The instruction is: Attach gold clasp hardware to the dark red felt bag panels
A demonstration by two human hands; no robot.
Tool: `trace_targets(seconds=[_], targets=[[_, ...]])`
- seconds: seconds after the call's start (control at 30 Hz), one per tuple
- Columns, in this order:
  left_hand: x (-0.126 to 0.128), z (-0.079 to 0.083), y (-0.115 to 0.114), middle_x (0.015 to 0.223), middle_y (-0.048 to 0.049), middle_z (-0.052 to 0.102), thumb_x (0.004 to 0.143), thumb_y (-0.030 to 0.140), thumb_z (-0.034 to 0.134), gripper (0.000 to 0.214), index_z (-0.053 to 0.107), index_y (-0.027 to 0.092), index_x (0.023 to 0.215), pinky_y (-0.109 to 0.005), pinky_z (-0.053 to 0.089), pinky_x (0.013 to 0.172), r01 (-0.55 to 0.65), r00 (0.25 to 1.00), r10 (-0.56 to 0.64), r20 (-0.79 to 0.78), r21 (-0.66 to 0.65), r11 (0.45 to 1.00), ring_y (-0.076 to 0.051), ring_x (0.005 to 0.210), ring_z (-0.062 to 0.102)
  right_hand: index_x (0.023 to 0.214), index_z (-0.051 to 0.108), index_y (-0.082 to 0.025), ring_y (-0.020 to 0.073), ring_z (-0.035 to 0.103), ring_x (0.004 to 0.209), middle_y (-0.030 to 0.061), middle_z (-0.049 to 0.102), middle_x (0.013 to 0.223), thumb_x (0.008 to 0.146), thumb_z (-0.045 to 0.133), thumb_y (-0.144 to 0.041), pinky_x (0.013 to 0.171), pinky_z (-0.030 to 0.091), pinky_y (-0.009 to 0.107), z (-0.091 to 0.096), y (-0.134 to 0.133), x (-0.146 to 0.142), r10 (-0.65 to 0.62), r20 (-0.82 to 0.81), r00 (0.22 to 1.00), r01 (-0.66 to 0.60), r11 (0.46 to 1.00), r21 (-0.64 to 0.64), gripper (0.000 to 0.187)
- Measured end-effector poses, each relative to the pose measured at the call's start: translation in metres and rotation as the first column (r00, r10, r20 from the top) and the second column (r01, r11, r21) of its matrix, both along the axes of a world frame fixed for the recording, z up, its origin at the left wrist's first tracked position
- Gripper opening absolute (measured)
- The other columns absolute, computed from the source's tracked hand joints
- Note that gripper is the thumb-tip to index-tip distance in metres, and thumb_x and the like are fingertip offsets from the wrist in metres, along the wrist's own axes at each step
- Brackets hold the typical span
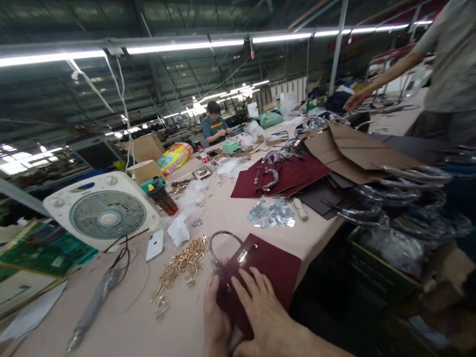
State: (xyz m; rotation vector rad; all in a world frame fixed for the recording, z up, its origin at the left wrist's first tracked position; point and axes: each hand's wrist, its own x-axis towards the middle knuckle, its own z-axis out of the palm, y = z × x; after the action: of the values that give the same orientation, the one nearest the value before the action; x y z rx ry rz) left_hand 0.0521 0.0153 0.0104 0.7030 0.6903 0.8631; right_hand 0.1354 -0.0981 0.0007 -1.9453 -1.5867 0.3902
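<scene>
While both hands are working at the near edge of the tabletop, the burgundy leather panel is lying directly under them, a little to the right of the person's middle. The right hand is pressing on the lower part of the panel, with its fingers spread apart and flat, not closing on anything. The left hand is standing at the left edge of the panel, its fingers lying together, and one cannot tell if they are pinching the leather or only touching it. The long side of the panel is seeming to run from the hands toward the upper right, so the right hand is covering more of it, while the left hand is nearer to the metal clasp and the wrapped loop handle at the far left corner. Just left of the panel, a heap of small brass fittings is lying on the tabletop, and farther away the silver metal plates are lying beside other burgundy panels, while a standing co-worker's hand is reaching over the far end
</scene>
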Motion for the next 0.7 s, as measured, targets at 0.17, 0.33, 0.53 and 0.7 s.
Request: trace_targets(seconds=[0.17, 0.33, 0.53, 0.7], targets=[[-0.007, 0.001, -0.012, 0.136, -0.0043, 0.073, 0.083, 0.068, 0.07, 0.052, 0.078, 0.033, 0.12, -0.045, 0.048, 0.117, 0.046, 0.998, -0.045, 0.048, -0.013, 0.999, -0.034, 0.143, 0.054, 0.167, 0.025, -0.02, 0.0492, 0.018, 0.156, 0.0192, 0.021, 0.172, 0.07, 0.07, -0.015, 0.121, 0.022, 0.073, 0.018, -0.001, -0.003, -0.041, 0.006, 0.999, 0.04, 0.998, 0.055, 0.107], [-0.005, 0.0, -0.01, 0.14, -0.0081, 0.07, 0.077, 0.08, 0.068, 0.066, 0.078, 0.03, 0.12, -0.048, 0.053, 0.111, 0.077, 0.994, -0.078, 0.079, 0.015, 0.997, -0.038, 0.143, 0.053, 0.165, 0.031, -0.021, 0.0301, 0.035, 0.155, 0.0101, 0.038, 0.167, 0.07, 0.048, -0.001, 0.125, 0.032, 0.058, 0.053, -0.032, 0.028, 0.032, -0.2, 0.979, 0.01, 0.979, 0.203, 0.099], [0.024, -0.001, -0.006, 0.16, -0.0071, 0.052, 0.082, 0.038, 0.086, 0.055, 0.068, 0.027, 0.133, -0.04, 0.041, 0.123, 0.051, 0.998, -0.047, -0.036, 0.112, 0.992, -0.029, 0.14, 0.057, 0.162, 0.039, -0.028, 0.0241, 0.036, 0.155, 0.0033, 0.042, 0.165, 0.084, 0.052, -0.005, 0.13, 0.021, 0.048, 0.103, -0.072, 0.09, 0.162, -0.659, 0.734, 0.135, 0.916, 0.376, 0.082], [0.047, 0.002, -0.018, 0.147, -0.0201, 0.062, 0.081, 0.041, 0.087, 0.056, 0.07, 0.013, 0.126, -0.046, 0.039, 0.124, 0.355, 0.933, -0.357, 0.04, 0.046, 0.934, -0.034, 0.139, 0.058, 0.161, 0.04, -0.036, 0.036, 0.051, 0.144, 0.0058, 0.048, 0.162, 0.082, 0.074, -0.022, 0.116, 0.046, 0.051, 0.118, -0.111, 0.129, 0.122, -0.941, 0.315, 0.426, 0.868, 0.255, 0.087]])
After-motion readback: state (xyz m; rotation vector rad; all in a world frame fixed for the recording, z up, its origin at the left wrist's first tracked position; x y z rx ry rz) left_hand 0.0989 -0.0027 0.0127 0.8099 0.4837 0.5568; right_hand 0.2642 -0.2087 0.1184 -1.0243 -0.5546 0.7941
